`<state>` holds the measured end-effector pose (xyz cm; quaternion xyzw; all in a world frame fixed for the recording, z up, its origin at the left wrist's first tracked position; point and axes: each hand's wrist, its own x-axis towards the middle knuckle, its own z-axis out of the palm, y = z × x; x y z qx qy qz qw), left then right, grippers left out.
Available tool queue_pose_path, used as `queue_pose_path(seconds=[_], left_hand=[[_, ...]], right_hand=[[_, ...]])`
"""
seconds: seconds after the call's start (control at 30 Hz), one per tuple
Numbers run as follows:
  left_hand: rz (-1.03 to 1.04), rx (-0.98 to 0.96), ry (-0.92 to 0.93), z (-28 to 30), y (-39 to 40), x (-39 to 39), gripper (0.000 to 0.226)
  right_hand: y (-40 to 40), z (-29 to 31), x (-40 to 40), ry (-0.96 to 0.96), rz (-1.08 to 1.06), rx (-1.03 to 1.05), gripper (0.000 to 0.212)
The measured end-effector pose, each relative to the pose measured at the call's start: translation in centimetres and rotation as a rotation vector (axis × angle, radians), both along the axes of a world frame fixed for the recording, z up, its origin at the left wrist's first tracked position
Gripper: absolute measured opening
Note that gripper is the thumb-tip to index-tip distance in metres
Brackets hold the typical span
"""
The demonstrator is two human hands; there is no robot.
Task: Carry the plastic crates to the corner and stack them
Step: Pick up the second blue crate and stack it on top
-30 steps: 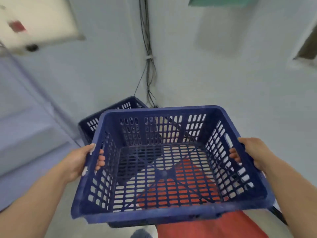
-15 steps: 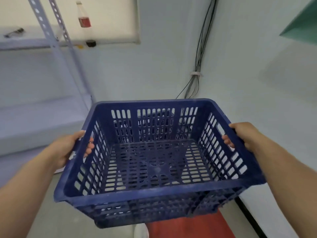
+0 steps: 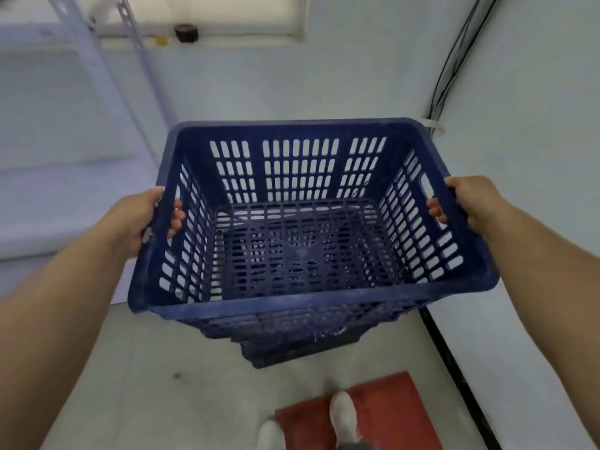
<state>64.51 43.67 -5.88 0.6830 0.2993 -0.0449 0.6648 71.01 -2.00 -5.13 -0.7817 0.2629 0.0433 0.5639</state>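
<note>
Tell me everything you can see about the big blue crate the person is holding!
The blue crate looks like hard plastic, dark blue, with a thick rim and rows of slots through its walls and floor. It is empty, open side up, tipped slightly toward the camera. The left hand and right hand each grip a side handle, fingers poking through to the inside. It hangs above the floor near the room's corner, directly over another blue crate that peeks out beneath. Whether the two touch cannot be told.
</note>
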Motion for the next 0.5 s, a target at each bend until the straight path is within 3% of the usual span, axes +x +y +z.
queue_pose_path(seconds=[0.23, 0.5], left_hand=[[0.116, 0.090, 0.005, -2.2, -2.9, 3.5, 0.033], [0.160, 0.112, 0.073, -5.9, -4.4, 5.0, 0.031]], right_hand=[[-1.0, -3.1, 8.0, 0.047, 0.076, 0.002, 0.046], [-1.2, -6.2, 11.3, 0.138, 0.121, -0.009, 0.044]])
